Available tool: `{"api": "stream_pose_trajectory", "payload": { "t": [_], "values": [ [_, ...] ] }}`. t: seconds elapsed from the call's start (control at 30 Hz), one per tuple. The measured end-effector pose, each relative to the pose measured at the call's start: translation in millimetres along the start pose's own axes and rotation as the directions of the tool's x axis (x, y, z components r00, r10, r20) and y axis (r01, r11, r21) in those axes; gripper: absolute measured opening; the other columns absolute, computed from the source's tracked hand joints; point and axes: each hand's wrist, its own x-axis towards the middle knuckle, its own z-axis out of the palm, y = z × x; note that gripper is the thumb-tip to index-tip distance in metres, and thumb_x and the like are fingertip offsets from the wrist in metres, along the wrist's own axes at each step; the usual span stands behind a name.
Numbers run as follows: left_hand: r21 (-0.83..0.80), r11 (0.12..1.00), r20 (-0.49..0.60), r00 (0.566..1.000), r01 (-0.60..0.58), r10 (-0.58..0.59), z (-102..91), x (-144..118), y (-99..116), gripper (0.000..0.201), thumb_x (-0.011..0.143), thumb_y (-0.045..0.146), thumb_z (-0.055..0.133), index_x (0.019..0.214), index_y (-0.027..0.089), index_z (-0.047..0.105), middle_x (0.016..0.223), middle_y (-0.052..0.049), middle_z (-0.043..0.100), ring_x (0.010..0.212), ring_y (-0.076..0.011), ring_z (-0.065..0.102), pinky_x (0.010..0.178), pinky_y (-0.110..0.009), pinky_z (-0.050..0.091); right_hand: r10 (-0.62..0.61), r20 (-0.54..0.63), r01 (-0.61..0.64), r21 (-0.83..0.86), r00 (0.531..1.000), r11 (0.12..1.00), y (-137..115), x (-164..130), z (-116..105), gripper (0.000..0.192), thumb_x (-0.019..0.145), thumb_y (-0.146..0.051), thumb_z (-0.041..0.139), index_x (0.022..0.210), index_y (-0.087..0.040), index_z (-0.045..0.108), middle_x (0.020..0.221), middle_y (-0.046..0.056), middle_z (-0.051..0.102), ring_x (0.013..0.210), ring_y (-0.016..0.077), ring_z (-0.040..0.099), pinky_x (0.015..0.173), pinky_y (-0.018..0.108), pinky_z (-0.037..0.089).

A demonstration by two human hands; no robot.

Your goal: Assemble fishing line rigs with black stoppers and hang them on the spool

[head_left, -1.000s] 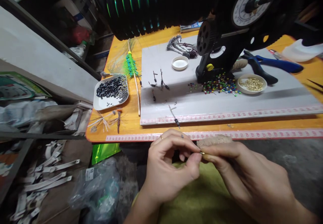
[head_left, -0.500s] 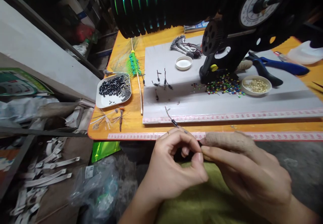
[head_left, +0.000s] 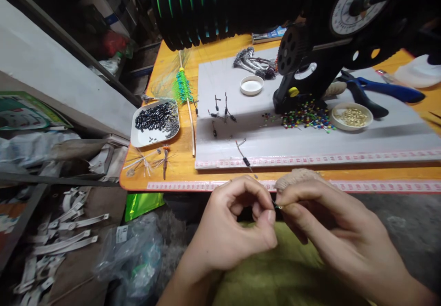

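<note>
My left hand (head_left: 241,221) is closed in a pinch over my lap, thumb against forefinger. Fingertip to fingertip with it, my right hand (head_left: 339,232) is pinched too. Between them shows a tiny shiny metal piece with a dark end (head_left: 278,206); its exact kind is too small to tell. A beige cloth-like wrap (head_left: 298,177) covers a finger of my right hand. Just beyond my left hand, a thin wire-like strand with a black bead (head_left: 246,161) lies over the mat's front edge; whether it joins my left hand is unclear. Similar black-beaded pieces (head_left: 213,114) lie farther back.
A white tray (head_left: 134,136) of black beads and small grey bits stands left. Coloured-head pins (head_left: 306,117) lie beneath the black machine (head_left: 299,81). Nearby are a dish (head_left: 368,124) of gold bits, blue-handled pliers (head_left: 389,90), an open white dish (head_left: 251,85) and measuring tapes (head_left: 386,185).
My right hand has turned and its fingers have drawn slightly back, exposing the tiny metal piece. The black-beaded strand has shifted right and a little up. My left hand stays nearly in place.
</note>
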Motion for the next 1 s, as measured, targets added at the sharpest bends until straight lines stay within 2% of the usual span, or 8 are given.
{"api": "stream_pose_trajectory", "payload": {
  "t": [0.13,0.27,0.4,0.47,0.57,0.77,0.9,1.0],
  "values": [
    [-0.163,0.986,0.042,0.999,0.025,-0.018,-3.8,-3,-11,0.013,0.088,0.027,0.071,0.088,0.016,0.064,0.082,-0.002,0.057,0.075,-0.0127,0.05,0.071,-0.024,0.043,0.035,-0.01,-0.035,0.025,0.999,0.999,-4,1,0,0.011,0.097,-0.017,0.058,0.094,-0.027,0.063,0.083,-0.002,0.063,0.07,0.0102,0.066,0.062,0.019,0.054],
    [-0.322,0.947,-0.026,1.0,0.001,-0.01,0.6,0,-20,0.045,0.097,0.055,0.057,0.1,0.013,0.074,0.082,-0.004,0.058,0.071,-0.0114,0.049,0.066,-0.024,0.04,0.048,-0.006,-0.047,0.04,0.999,0.998,-3,0,-1,0.01,0.097,-0.018,0.059,0.095,-0.028,0.063,0.088,-0.002,0.066,0.078,0.0103,0.067,0.068,0.016,0.055],
    [-0.535,0.844,-0.11,0.994,-0.045,-0.017,13.1,8,-19,0.033,0.096,0.046,0.062,0.094,0.017,0.076,0.088,-0.005,0.066,0.06,-0.0062,0.047,0.054,-0.019,0.035,0.12,-0.009,-0.117,0.144,0.993,0.983,-3,0,0,0.009,0.099,-0.023,0.059,0.093,-0.027,0.063,0.085,-0.002,0.065,0.073,0.0092,0.065,0.063,0.013,0.053],
    [-0.574,0.813,-0.123,0.992,-0.097,0.031,19.2,11,-17,0.024,0.096,0.038,0.066,0.087,0.018,0.075,0.074,-0.002,0.067,0.05,-0.0044,0.043,0.048,-0.016,0.032,0.176,-0.001,-0.173,0.193,0.984,0.966,-4,-2,2,0.012,0.1,-0.025,0.057,0.089,-0.026,0.062,0.081,-0.002,0.063,0.068,0.0091,0.062,0.055,0.014,0.049],
    [-0.56,0.804,-0.201,0.974,-0.199,0.102,26.3,13,-14,0.021,0.095,0.035,0.067,0.082,0.02,0.073,0.049,0.005,0.052,0.041,-0.0039,0.034,0.042,-0.014,0.027,0.242,0.052,-0.248,0.263,0.969,0.933,-5,-4,4,0.014,0.101,-0.028,0.055,0.089,-0.025,0.061,0.079,-0.001,0.06,0.061,0.0095,0.056,0.049,0.016,0.044],
    [-0.51,0.799,-0.386,0.915,-0.319,0.119,34.3,17,-10,0.018,0.089,0.036,0.075,0.08,0.02,0.073,0.048,0.007,0.047,0.042,-0.0038,0.03,0.043,-0.011,0.03,0.268,0.09,-0.282,0.365,0.959,0.887,-5,-7,9,0.016,0.103,-0.031,0.051,0.09,-0.024,0.058,0.078,-0.001,0.053,0.055,0.0085,0.043,0.047,0.019,0.04],
    [-0.566,0.762,-0.405,0.911,-0.315,0.076,32.9,19,-12,0.017,0.089,0.033,0.075,0.079,0.019,0.071,0.05,0.008,0.044,0.042,-0.0035,0.027,0.044,-0.011,0.032,0.313,0.171,-0.357,0.451,0.934,0.818,-2,-9,12,0.019,0.103,-0.035,0.05,0.09,-0.024,0.057,0.078,-0.002,0.048,0.056,0.0087,0.039,0.046,0.019,0.037],
    [-0.616,0.753,-0.317,0.948,-0.231,0.031,28.1,17,-12,0.019,0.092,0.034,0.072,0.08,0.019,0.071,0.052,0.007,0.046,0.042,-0.0034,0.027,0.044,-0.011,0.032,0.356,0.238,-0.428,0.52,0.904,0.74,0,-8,13,0.02,0.103,-0.039,0.051,0.092,-0.024,0.056,0.075,-0.004,0.044,0.054,0.0082,0.037,0.045,0.019,0.034]
  ]
}}
